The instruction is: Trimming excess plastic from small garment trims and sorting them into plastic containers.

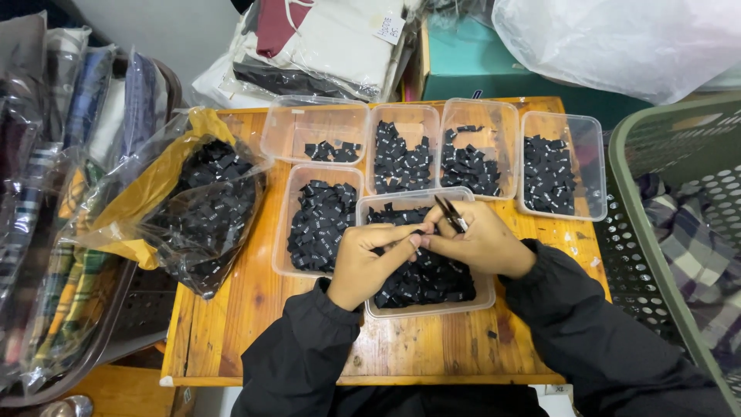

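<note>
Both hands meet over a clear plastic tray (pixel 486 298) full of small black fabric labels. My left hand (pixel 369 262) pinches a black label (pixel 417 232) between thumb and forefinger. My right hand (pixel 475 243) touches the same label with its fingertips and holds small black snips (pixel 451 214), their blades pointing up and left. Both arms wear black sleeves.
Several more clear trays of black labels (pixel 323 224) (pixel 401 158) (pixel 471 158) (pixel 549 174) sit on the small wooden table (pixel 231 324). A clear bag of black labels (pixel 204 205) lies at left. A green basket with plaid cloth (pixel 679 232) stands at right, bagged fabrics at left and behind.
</note>
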